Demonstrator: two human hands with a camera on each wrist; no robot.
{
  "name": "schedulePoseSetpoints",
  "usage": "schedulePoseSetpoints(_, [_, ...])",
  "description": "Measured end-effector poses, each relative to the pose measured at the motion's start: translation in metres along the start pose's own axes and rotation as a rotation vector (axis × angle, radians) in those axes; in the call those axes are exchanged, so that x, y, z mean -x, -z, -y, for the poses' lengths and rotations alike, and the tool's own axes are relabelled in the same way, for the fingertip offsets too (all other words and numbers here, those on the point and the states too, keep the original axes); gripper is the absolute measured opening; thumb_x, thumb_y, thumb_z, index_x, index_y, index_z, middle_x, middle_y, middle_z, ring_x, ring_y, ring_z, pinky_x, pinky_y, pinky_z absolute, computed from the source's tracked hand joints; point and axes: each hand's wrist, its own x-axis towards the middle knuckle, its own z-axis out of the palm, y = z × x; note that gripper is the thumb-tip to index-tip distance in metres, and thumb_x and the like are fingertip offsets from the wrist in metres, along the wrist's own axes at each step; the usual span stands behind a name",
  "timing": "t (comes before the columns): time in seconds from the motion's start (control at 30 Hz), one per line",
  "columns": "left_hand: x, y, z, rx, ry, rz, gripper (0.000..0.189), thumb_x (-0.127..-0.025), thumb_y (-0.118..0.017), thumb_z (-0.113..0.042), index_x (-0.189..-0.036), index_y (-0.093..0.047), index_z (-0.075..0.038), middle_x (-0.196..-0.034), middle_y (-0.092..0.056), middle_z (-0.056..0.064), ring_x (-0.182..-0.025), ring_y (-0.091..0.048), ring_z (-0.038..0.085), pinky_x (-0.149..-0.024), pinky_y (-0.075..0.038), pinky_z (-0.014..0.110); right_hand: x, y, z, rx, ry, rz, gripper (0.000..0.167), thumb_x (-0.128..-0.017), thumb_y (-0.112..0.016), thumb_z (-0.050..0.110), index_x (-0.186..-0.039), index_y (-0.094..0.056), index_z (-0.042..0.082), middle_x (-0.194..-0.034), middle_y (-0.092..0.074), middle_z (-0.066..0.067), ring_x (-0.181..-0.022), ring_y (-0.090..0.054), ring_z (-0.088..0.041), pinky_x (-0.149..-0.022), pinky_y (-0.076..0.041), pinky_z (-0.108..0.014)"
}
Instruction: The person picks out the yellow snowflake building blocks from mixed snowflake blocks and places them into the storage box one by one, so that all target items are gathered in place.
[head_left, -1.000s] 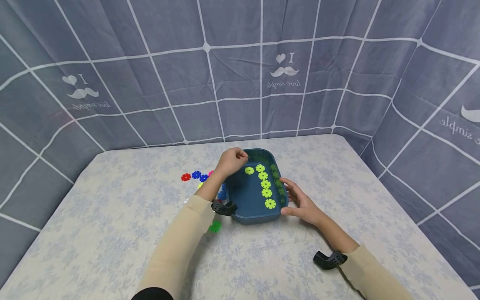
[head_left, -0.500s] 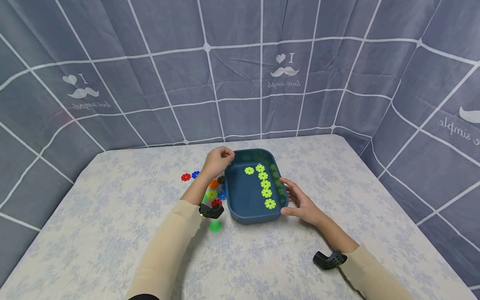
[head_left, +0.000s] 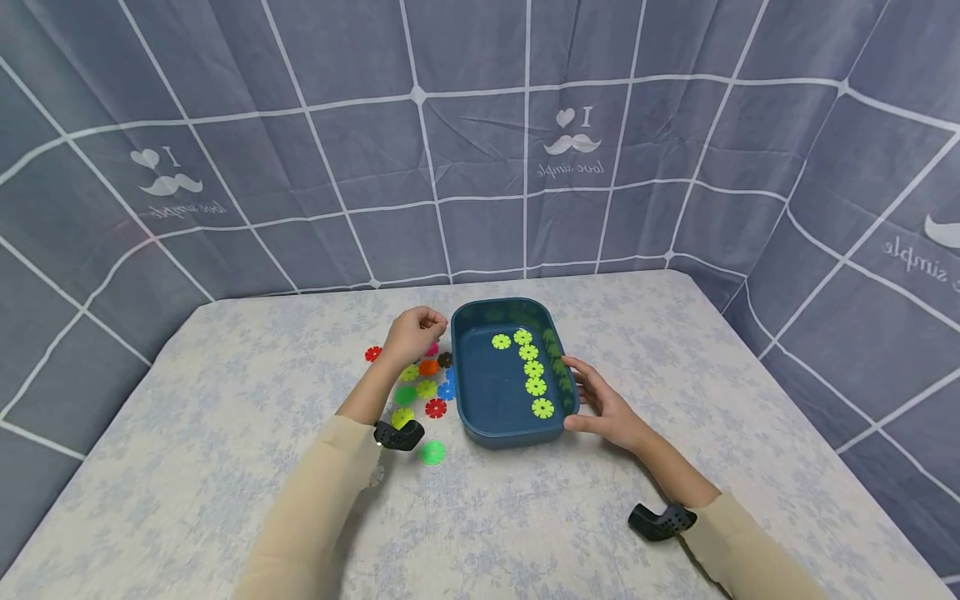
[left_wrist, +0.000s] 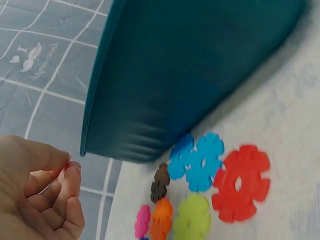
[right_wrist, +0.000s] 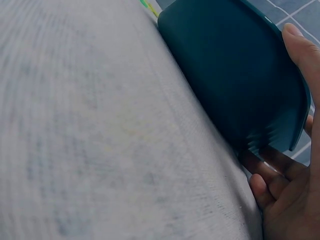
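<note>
Left hand (head_left: 411,336) has moved clear of the bin (head_left: 491,387).

1. I have the tub (head_left: 487,387) on the table (head_left: 517,525), the curtain (head_left: 480,142) behind both.
2. In the tub, I see five row discs (head_left: 533,368) along the right side, a sixth disc (head_left: 501,342) left of their far end.
3. Loose discs (head_left: 427,389) lie left of the tub.
4. The left hand (head_left: 414,335) is left of its far end; the right hand (head_left: 606,410) touches its right side.
</note>
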Motion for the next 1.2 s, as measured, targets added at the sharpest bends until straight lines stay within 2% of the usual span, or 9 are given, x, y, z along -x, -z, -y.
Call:
schedulePoseSetpoints(0.37, [0.011, 0.011, 0.012, -0.027, 0.024, -0.006, 0.019, -0.099, -0.055, -0.016, -0.106, -0.063, -0.001, -0.099, -0.062, 0.014, -0.088, -0.055, 0.028, -0.076, -0.047, 0.038, 0.0, 0.0, -0.001, 0.006, 0.0, -0.003, 0.089, -0.086, -0.075, 0.025, -0.154, -0.021, 0.006, -0.145, -0.034, -0.031, -0.12, -0.047, -0.044, -0.096, -0.042, -0.03])
schedulePoseSetpoints(0.67, [0.018, 0.015, 0.022, -0.038, 0.062, 0.0, 0.021, -0.101, -0.053, -0.019, -0.107, -0.063, -0.001, -0.1, -0.061, 0.013, -0.085, -0.054, 0.026, -0.075, -0.046, 0.036, -0.001, 0.001, -0.002, 0.002, 0.004, -0.003, 0.089, -0.085, -0.076, 0.027, -0.154, -0.021, 0.007, -0.145, -0.033, -0.031, -0.121, -0.046, -0.045, -0.096, -0.042, -0.029])
schedulePoseSetpoints(0.9, [0.023, 0.019, 0.031, -0.033, 0.056, 0.003, 0.02, -0.1, -0.054, -0.017, -0.105, -0.063, 0.0, -0.097, -0.061, 0.013, -0.081, -0.052, 0.024, -0.07, -0.044, 0.034, -0.001, 0.001, -0.002, 0.002, 0.003, -0.002, 0.089, -0.085, -0.075, 0.026, -0.154, -0.022, 0.009, -0.145, -0.034, -0.031, -0.121, -0.047, -0.044, -0.096, -0.042, -0.029])
schedulePoseSetpoints(1.2, [0.029, 0.022, 0.045, -0.041, 0.102, 0.013, 0.018, -0.099, -0.056, -0.015, -0.104, -0.063, 0.0, -0.097, -0.061, 0.012, -0.082, -0.053, 0.025, -0.07, -0.044, 0.033, -0.001, 0.0, -0.001, 0.007, -0.004, -0.006, 0.088, -0.085, -0.076, 0.023, -0.154, -0.022, 0.008, -0.144, -0.035, -0.03, -0.118, -0.049, -0.042, -0.095, -0.042, -0.03])
